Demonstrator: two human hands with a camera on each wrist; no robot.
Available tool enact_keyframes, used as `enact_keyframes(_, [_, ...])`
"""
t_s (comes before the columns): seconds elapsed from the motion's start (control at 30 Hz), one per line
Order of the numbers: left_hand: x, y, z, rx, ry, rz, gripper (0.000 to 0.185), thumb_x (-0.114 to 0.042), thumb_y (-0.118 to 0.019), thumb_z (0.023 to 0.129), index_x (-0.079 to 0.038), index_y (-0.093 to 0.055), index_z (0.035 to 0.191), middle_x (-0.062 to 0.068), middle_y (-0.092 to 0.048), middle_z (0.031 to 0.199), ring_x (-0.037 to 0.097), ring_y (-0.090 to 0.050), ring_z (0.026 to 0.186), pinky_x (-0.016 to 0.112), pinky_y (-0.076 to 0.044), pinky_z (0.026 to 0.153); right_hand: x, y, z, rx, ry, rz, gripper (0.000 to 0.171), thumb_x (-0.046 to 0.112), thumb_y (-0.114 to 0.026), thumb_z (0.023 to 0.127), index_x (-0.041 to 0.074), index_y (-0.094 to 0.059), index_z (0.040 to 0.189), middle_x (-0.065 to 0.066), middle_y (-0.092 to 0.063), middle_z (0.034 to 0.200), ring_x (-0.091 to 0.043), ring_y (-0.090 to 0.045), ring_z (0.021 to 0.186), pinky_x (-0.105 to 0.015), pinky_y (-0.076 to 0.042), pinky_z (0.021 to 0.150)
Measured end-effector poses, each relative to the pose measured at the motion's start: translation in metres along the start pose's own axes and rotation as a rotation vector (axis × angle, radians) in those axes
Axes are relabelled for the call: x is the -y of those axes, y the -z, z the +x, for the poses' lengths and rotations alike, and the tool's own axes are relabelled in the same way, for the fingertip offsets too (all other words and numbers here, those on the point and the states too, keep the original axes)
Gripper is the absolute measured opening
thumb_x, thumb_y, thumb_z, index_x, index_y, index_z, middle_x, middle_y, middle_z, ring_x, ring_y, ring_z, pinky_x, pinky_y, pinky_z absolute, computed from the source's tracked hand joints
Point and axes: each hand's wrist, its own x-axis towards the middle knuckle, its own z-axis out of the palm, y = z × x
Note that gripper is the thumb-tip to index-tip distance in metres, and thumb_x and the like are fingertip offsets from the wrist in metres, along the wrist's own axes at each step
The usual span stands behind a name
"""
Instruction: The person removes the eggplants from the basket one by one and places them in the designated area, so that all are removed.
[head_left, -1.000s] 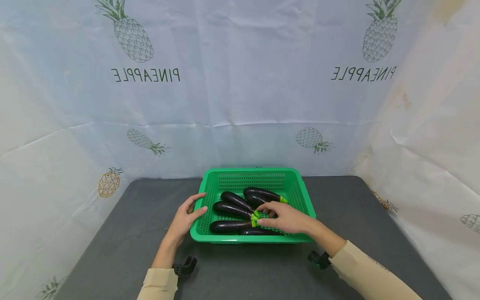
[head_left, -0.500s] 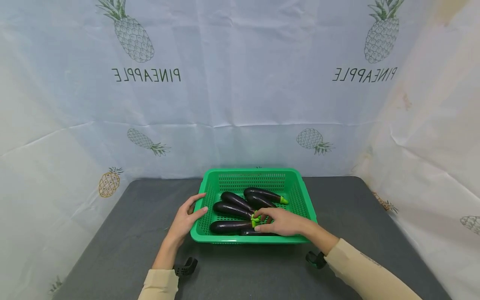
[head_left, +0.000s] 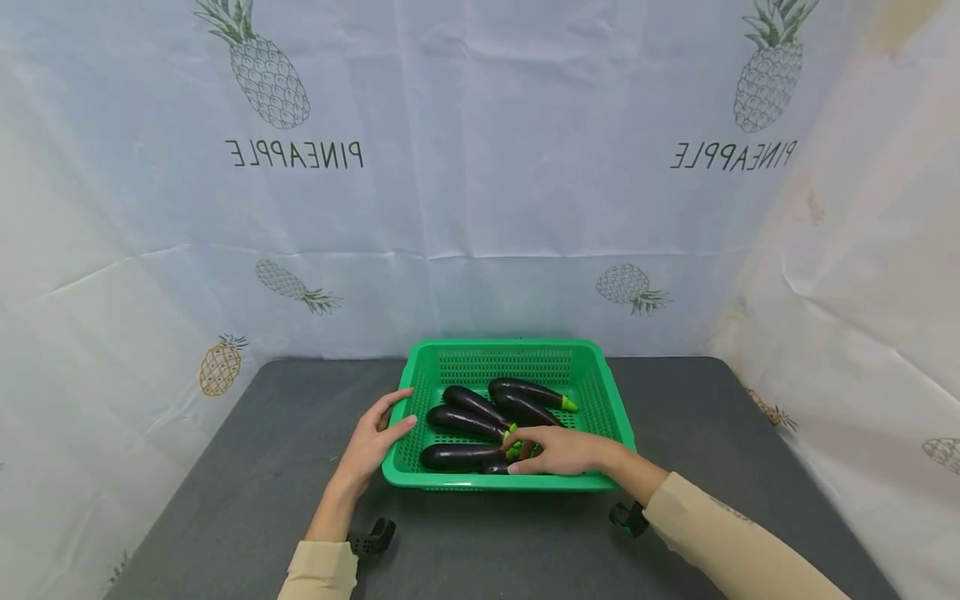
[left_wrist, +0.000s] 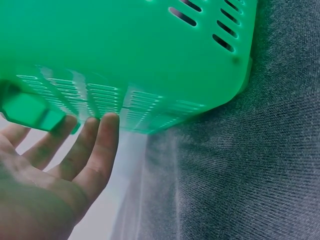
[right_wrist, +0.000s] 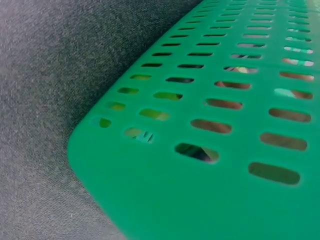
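Lower now, our right hand (head_left: 558, 450) pinches an eggplant (head_left: 459, 455); left hand (head_left: 371, 437), released, steadies the basket (head_left: 611, 417). Glossy skin may slip.

Two bare hands are seen, the left hand (head_left: 369, 442) and the right hand (head_left: 564, 451), with no gloves or rings visible. Both forearms are covered by long, close-fitting sleeves of a pale beige cloth, the left sleeve (head_left: 318, 572) ending well short of the wrist and the right sleeve (head_left: 731, 542) ending nearer it. A small black bracket (head_left: 371, 535) is worn under the left wrist, and another black bracket (head_left: 626, 518) under the right wrist.
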Motion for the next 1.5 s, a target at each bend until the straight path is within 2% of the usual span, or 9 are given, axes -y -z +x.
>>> enact_keyframes(0.2, [0.002, 0.000, 0.000, -0.006, -0.009, 0.009, 0.055, -0.027, -0.066, 0.102, -0.017, -0.045, 0.152, 0.012, -0.031, 0.163, 0.031, -0.033, 0.149, 0.057, -0.041, 0.109, -0.003, -0.001, 0.004, 0.022, 0.009, 0.001, 0.041, 0.045, -0.062, 0.101, 0.027, -0.060, 0.138, 0.004, -0.062, 0.127, -0.015, -0.060, 0.114, -0.043, -0.050, 0.094])
enact_keyframes(0.4, [0.003, -0.001, 0.000, -0.001, -0.010, 0.005, 0.056, -0.029, -0.065, 0.102, -0.017, -0.044, 0.153, 0.012, -0.033, 0.162, 0.031, -0.036, 0.147, 0.056, -0.043, 0.107, -0.005, -0.002, 0.005, 0.044, 0.016, 0.012, 0.038, 0.041, -0.062, 0.102, 0.027, -0.061, 0.137, 0.005, -0.058, 0.136, -0.019, -0.058, 0.122, -0.045, -0.049, 0.098])
enact_keyframes(0.73, [0.003, -0.002, 0.000, -0.006, -0.002, -0.008, 0.056, -0.028, -0.066, 0.102, -0.017, -0.045, 0.152, 0.014, -0.036, 0.160, 0.031, -0.041, 0.144, 0.052, -0.047, 0.104, -0.005, 0.001, 0.002, 0.019, 0.073, 0.003, 0.033, 0.031, -0.065, 0.102, 0.024, -0.063, 0.134, 0.003, -0.058, 0.134, -0.019, -0.056, 0.116, -0.043, -0.050, 0.092])
enact_keyframes(1.03, [0.004, -0.002, -0.002, -0.016, -0.026, 0.024, 0.055, -0.032, -0.065, 0.102, -0.020, -0.046, 0.152, 0.008, -0.029, 0.164, 0.029, -0.023, 0.153, 0.059, -0.033, 0.115, -0.005, 0.004, -0.002, -0.016, 0.095, 0.038, 0.034, 0.036, -0.065, 0.101, 0.028, -0.063, 0.134, 0.005, -0.059, 0.133, -0.020, -0.057, 0.120, -0.042, -0.050, 0.094])
enact_keyframes(1.2, [0.005, -0.002, -0.002, -0.016, -0.023, 0.026, 0.055, -0.033, -0.065, 0.102, -0.020, -0.046, 0.152, 0.008, -0.029, 0.164, 0.028, -0.024, 0.153, 0.059, -0.033, 0.115, -0.003, 0.006, -0.006, -0.047, 0.104, 0.048, 0.037, 0.037, -0.065, 0.101, 0.026, -0.061, 0.136, 0.005, -0.060, 0.126, -0.018, -0.058, 0.113, -0.041, -0.051, 0.090])
enact_keyframes(1.33, [0.005, -0.002, -0.002, -0.019, -0.024, 0.030, 0.055, -0.033, -0.065, 0.102, -0.020, -0.046, 0.152, 0.009, -0.029, 0.164, 0.028, -0.024, 0.153, 0.059, -0.033, 0.115, 0.001, 0.010, -0.013, -0.068, 0.140, 0.017, 0.041, 0.037, -0.061, 0.103, 0.021, -0.059, 0.141, 0.003, -0.059, 0.132, -0.019, -0.057, 0.117, -0.042, -0.050, 0.090])
enact_keyframes(1.5, [0.005, -0.003, -0.003, -0.025, -0.024, 0.029, 0.054, -0.033, -0.065, 0.102, -0.020, -0.046, 0.151, 0.009, -0.029, 0.164, 0.029, -0.023, 0.153, 0.059, -0.032, 0.115, 0.009, 0.015, -0.024, -0.097, 0.163, -0.008, 0.041, 0.036, -0.059, 0.105, 0.020, -0.058, 0.142, -0.002, -0.059, 0.135, -0.024, -0.055, 0.121, -0.043, -0.050, 0.090])
